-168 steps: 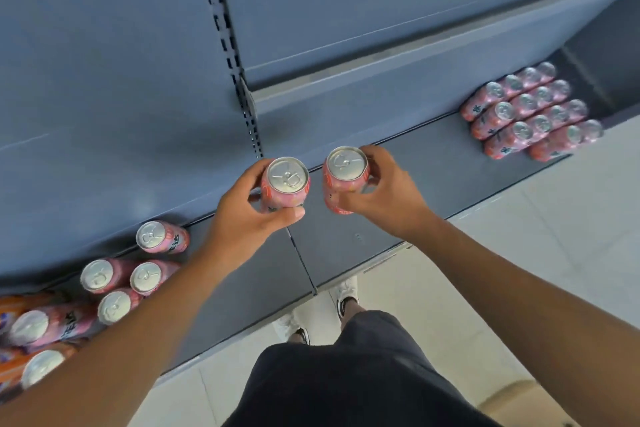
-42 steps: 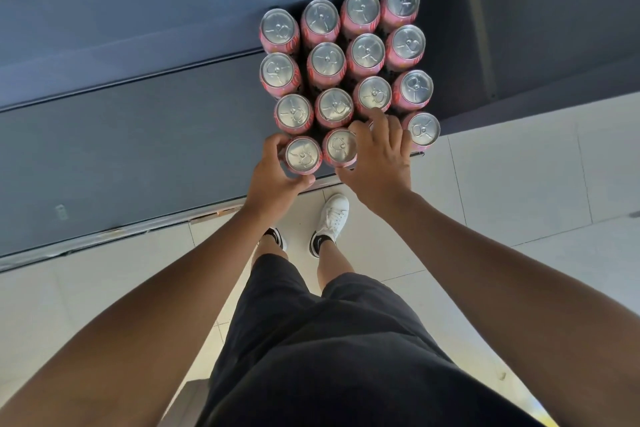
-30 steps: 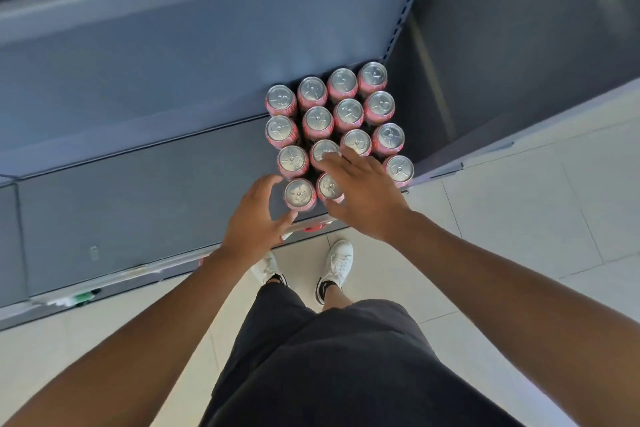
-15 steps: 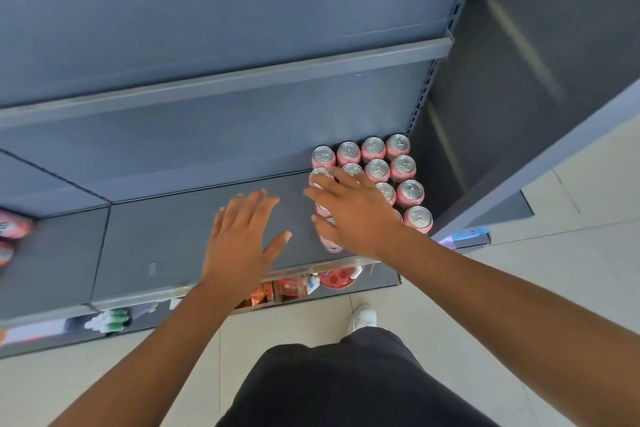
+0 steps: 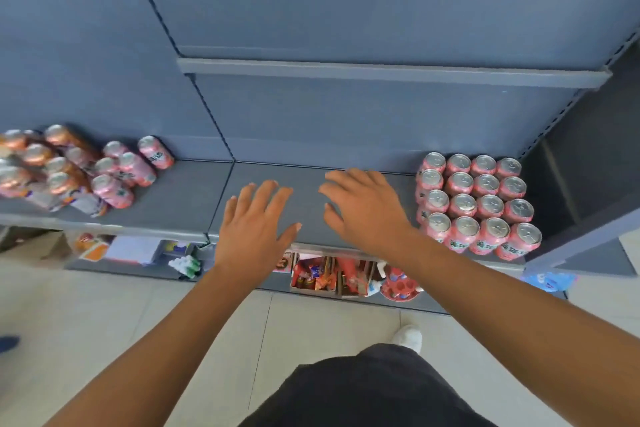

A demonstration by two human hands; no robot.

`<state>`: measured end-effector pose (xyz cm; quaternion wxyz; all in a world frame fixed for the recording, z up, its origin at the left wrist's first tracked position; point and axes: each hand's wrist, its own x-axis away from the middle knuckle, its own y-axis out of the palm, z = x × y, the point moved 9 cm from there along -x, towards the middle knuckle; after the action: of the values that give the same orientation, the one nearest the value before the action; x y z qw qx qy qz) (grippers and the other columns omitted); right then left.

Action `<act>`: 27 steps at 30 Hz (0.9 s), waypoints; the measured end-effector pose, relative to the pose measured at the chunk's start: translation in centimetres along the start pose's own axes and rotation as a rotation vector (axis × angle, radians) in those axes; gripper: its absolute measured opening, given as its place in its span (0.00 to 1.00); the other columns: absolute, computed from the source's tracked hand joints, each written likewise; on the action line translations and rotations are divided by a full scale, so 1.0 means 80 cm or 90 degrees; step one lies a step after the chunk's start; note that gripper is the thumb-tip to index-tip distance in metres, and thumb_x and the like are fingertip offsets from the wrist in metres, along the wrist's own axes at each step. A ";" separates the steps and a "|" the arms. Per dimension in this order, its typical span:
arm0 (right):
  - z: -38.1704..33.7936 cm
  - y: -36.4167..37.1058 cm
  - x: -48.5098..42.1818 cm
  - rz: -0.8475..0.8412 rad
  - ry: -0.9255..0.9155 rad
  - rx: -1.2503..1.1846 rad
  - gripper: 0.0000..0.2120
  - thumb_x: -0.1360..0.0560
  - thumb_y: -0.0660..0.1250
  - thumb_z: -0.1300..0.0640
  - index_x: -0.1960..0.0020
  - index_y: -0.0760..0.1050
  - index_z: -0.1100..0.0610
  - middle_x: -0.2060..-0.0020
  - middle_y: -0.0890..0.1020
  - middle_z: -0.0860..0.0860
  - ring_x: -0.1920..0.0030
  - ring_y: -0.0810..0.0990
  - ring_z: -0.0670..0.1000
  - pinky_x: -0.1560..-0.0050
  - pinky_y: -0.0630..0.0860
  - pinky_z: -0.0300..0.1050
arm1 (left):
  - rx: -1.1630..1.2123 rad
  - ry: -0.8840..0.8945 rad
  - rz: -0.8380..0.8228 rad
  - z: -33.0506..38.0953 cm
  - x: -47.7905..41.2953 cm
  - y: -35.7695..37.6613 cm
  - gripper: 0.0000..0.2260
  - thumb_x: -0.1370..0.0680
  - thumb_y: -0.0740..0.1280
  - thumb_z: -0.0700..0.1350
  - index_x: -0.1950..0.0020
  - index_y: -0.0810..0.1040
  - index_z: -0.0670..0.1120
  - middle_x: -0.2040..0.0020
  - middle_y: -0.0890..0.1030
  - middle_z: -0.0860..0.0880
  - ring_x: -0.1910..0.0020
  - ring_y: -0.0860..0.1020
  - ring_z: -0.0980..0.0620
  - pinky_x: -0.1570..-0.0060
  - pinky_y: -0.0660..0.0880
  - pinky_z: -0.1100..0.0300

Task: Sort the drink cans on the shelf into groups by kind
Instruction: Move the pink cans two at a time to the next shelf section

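Note:
A tight block of several pink cans (image 5: 476,203) stands in rows at the right end of the grey shelf (image 5: 183,198). At the left end sits a loose cluster of pink cans (image 5: 128,170) mixed with orange cans (image 5: 34,156). My left hand (image 5: 254,224) and my right hand (image 5: 362,206) hover over the bare middle of the shelf, fingers spread, holding nothing. My right hand is a little left of the pink block and does not touch it.
An upper shelf edge (image 5: 381,71) runs above the cans. A dark side panel (image 5: 588,166) closes the shelf on the right. The bottom shelf holds boxes of small packets (image 5: 329,274) and a white item (image 5: 185,265). Pale floor tiles lie below.
Both hands let go of the two pink cans set at the front of the right block and moved left, away from it. The view swung left, revealing the mixed cans.

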<state>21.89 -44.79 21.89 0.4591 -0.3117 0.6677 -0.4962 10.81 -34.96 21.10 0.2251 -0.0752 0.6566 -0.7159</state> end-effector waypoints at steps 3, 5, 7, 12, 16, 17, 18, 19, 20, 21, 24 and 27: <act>-0.080 0.011 -0.024 -0.015 -0.032 -0.029 0.14 0.27 0.64 0.52 0.46 0.80 0.55 0.40 0.81 0.52 0.44 0.79 0.58 0.45 0.75 0.55 | -0.036 -0.045 0.022 -0.065 0.050 -0.026 0.25 0.26 0.72 0.53 0.32 0.72 0.47 0.31 0.74 0.45 0.33 0.72 0.34 0.37 0.71 0.34; -0.132 0.018 -0.041 -0.032 -0.056 -0.049 0.16 0.27 0.64 0.52 0.43 0.80 0.55 0.38 0.80 0.53 0.42 0.78 0.58 0.42 0.75 0.56 | -0.055 -0.084 0.031 -0.106 0.084 -0.040 0.26 0.26 0.74 0.53 0.32 0.72 0.46 0.31 0.74 0.45 0.33 0.72 0.33 0.38 0.71 0.34; -0.182 0.027 -0.057 -0.064 -0.083 -0.061 0.17 0.26 0.64 0.51 0.40 0.79 0.55 0.35 0.79 0.53 0.40 0.77 0.59 0.40 0.73 0.57 | -0.069 -0.123 0.041 -0.143 0.115 -0.053 0.26 0.26 0.74 0.53 0.32 0.73 0.46 0.30 0.74 0.45 0.33 0.72 0.33 0.38 0.72 0.35; -0.283 0.052 -0.087 -0.127 -0.141 -0.066 0.20 0.23 0.59 0.47 0.35 0.76 0.52 0.31 0.75 0.50 0.35 0.73 0.58 0.34 0.67 0.58 | -0.106 -0.202 0.069 -0.220 0.175 -0.077 0.23 0.25 0.71 0.54 0.34 0.74 0.46 0.31 0.74 0.44 0.35 0.72 0.35 0.41 0.73 0.38; -0.338 0.074 -0.115 -0.162 -0.178 -0.078 0.22 0.21 0.59 0.45 0.30 0.71 0.50 0.27 0.70 0.48 0.29 0.67 0.56 0.30 0.61 0.55 | -0.114 -0.266 0.064 -0.272 0.203 -0.083 0.22 0.24 0.70 0.54 0.33 0.72 0.49 0.31 0.72 0.46 0.35 0.71 0.37 0.39 0.72 0.41; -0.348 0.078 -0.123 -0.169 -0.184 -0.082 0.22 0.21 0.58 0.45 0.28 0.70 0.50 0.26 0.69 0.48 0.28 0.66 0.56 0.29 0.60 0.55 | -0.119 -0.279 0.058 -0.284 0.206 -0.083 0.23 0.24 0.70 0.55 0.32 0.71 0.49 0.30 0.71 0.47 0.34 0.71 0.37 0.39 0.71 0.41; -0.358 0.082 -0.132 -0.174 -0.188 -0.085 0.23 0.21 0.58 0.45 0.28 0.69 0.50 0.26 0.68 0.47 0.28 0.65 0.56 0.29 0.60 0.55 | -0.121 -0.292 0.055 -0.296 0.209 -0.083 0.23 0.24 0.70 0.55 0.32 0.71 0.49 0.30 0.71 0.47 0.34 0.71 0.37 0.38 0.71 0.41; -0.367 0.086 -0.142 -0.177 -0.190 -0.091 0.23 0.20 0.58 0.45 0.27 0.69 0.49 0.25 0.68 0.47 0.27 0.65 0.56 0.29 0.59 0.55 | -0.121 -0.305 0.056 -0.307 0.211 -0.083 0.23 0.24 0.71 0.55 0.32 0.71 0.49 0.30 0.71 0.46 0.33 0.71 0.36 0.38 0.72 0.41; -0.375 0.090 -0.151 -0.181 -0.189 -0.099 0.23 0.20 0.58 0.45 0.27 0.69 0.49 0.25 0.68 0.47 0.27 0.65 0.56 0.29 0.59 0.55 | -0.120 -0.317 0.058 -0.318 0.211 -0.084 0.23 0.25 0.71 0.55 0.33 0.71 0.49 0.30 0.71 0.46 0.33 0.71 0.36 0.38 0.72 0.41; -0.383 0.094 -0.160 -0.186 -0.191 -0.106 0.23 0.20 0.58 0.46 0.27 0.69 0.50 0.25 0.68 0.48 0.27 0.64 0.56 0.29 0.58 0.55 | -0.120 -0.327 0.059 -0.329 0.210 -0.085 0.23 0.24 0.71 0.55 0.33 0.71 0.49 0.30 0.72 0.46 0.34 0.71 0.36 0.39 0.72 0.41; -0.405 0.115 -0.193 -0.207 -0.206 -0.113 0.23 0.20 0.58 0.46 0.27 0.69 0.50 0.25 0.68 0.48 0.27 0.64 0.57 0.28 0.58 0.56 | -0.126 -0.352 0.058 -0.364 0.201 -0.086 0.22 0.24 0.69 0.55 0.33 0.72 0.49 0.30 0.72 0.46 0.34 0.72 0.37 0.39 0.71 0.41; -0.422 0.136 -0.230 -0.216 -0.218 -0.119 0.22 0.21 0.59 0.46 0.28 0.70 0.51 0.26 0.68 0.49 0.28 0.65 0.57 0.29 0.60 0.56 | -0.127 -0.360 0.053 -0.401 0.187 -0.082 0.23 0.24 0.70 0.56 0.33 0.72 0.49 0.30 0.72 0.46 0.35 0.72 0.37 0.39 0.72 0.42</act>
<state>-1.78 -12.65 20.04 0.4450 -0.5398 0.5614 -0.4421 -16.87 -11.96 20.64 0.4195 -0.2665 0.6376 -0.5886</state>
